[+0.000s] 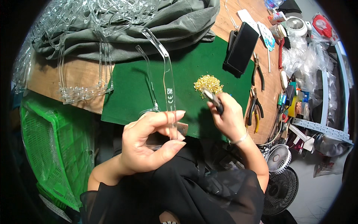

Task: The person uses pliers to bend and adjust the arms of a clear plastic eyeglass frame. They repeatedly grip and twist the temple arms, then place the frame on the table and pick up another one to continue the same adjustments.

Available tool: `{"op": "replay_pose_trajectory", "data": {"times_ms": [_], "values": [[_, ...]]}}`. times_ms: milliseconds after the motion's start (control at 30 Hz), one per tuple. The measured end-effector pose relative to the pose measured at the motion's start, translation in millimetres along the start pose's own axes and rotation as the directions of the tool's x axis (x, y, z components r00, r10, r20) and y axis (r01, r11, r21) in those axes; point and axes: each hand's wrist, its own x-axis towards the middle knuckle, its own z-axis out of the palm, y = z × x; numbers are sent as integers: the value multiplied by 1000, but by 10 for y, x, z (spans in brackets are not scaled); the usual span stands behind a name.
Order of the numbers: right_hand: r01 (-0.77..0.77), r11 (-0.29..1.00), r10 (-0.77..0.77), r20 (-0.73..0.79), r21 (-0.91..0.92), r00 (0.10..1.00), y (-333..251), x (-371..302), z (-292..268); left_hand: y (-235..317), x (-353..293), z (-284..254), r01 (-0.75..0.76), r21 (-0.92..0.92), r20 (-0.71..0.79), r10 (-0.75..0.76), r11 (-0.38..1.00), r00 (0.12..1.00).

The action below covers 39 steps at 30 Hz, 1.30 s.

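Observation:
My left hand pinches a clear plastic eyeglass frame between thumb and fingers. Its two temples point up and away from me, and the front of the frame is mostly hidden behind the hand. A small brown textured piece shows just past the fingertips. Wrapped around a pair of pliers, my right hand is at the near edge of a pile of tiny gold-coloured parts. The jaws point at the pile; whether they grip a part is too small to tell. The pile lies on a green mat.
Many clear eyeglass frames heap over a grey cloth at the far left. A black phone leans on the mat's far right. Two pliers lie right of it. A green crate stands left; fans stand lower right.

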Motion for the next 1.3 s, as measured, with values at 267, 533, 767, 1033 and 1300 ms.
{"op": "replay_pose_trajectory", "data": {"times_ms": [267, 533, 767, 1033, 1300], "values": [[11, 1000, -10, -7, 12, 1000, 156, 152, 287, 4, -76, -6, -3, -53, -21, 2, 999, 1000], [40, 999, -40, -19, -2, 999, 192, 184, 285, -45, 43, 34, -217, 235, 107, 197, 947, 975], [288, 765, -228, -175, 576, 958, -419, -62, -205, 7, -45, 84, -173, 283, 82, 155, 943, 984], [591, 628, -500, -319, 506, 805, -563, -143, -202, 54, -127, 240, -114, 236, 44, 107, 965, 993], [558, 569, -451, -339, 604, 826, -604, -143, -143, 81, -136, 199, -136, 250, 76, 120, 959, 990]]}}
